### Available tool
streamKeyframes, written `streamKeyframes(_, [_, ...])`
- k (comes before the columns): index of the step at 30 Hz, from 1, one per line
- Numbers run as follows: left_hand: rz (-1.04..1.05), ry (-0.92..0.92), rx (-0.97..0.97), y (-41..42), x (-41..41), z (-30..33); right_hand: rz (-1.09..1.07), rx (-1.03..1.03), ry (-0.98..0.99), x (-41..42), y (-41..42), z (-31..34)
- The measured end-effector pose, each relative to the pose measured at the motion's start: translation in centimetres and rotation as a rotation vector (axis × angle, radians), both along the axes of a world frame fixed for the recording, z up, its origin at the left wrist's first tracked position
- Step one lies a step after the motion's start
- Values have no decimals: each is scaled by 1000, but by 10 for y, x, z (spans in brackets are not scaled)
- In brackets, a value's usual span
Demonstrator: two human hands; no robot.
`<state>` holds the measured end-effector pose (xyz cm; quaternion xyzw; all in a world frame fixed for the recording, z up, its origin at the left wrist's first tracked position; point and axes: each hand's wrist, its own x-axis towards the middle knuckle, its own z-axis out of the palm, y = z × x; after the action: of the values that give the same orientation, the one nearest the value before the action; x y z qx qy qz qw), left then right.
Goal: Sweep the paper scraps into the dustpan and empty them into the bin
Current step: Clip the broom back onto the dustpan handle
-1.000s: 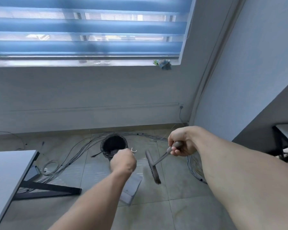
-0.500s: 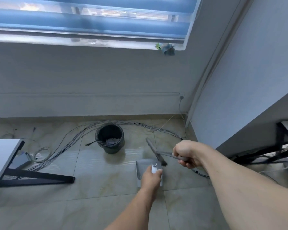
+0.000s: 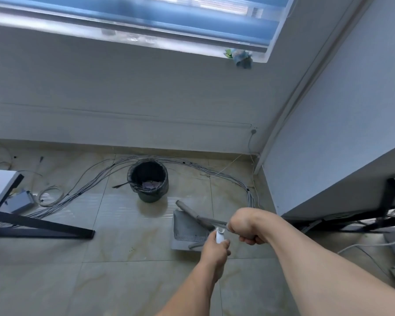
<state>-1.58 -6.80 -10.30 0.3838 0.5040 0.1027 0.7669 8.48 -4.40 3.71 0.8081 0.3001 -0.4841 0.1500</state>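
A grey dustpan (image 3: 187, 226) lies flat on the tiled floor, its pan looking bare. My left hand (image 3: 216, 247) grips its white handle at the near end. My right hand (image 3: 246, 225) holds the handle of a grey brush (image 3: 193, 213), whose head rests across the dustpan's far right edge. A black lined bin (image 3: 149, 180) stands about a tile further away to the left, with paper scraps lying at its bottom. I see no scraps on the floor.
A bundle of grey cables (image 3: 214, 172) runs along the wall behind the bin. A table with black legs (image 3: 39, 225) stands at the left, another desk (image 3: 392, 195) at the right. The walls meet in a corner (image 3: 259, 160) beyond the dustpan.
The dustpan came down from beside the bin to lie flat on the floor. The brush lowered onto it. My view tilted downward and the bin now shows scraps inside.
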Motion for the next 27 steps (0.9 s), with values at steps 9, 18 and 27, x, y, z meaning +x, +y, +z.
streamKeyframes(9, [-54, 80, 25, 0, -11, -24, 144, -71, 12, -13, 5, -18])
streamKeyframes(18, [-69, 76, 63, 4, 0, -41, 49, -69, 23, -11, 17, -15])
streamKeyframes(27, [36, 25, 34, 7, 4, -71, -67, -107, 121, -12, 30, -9])
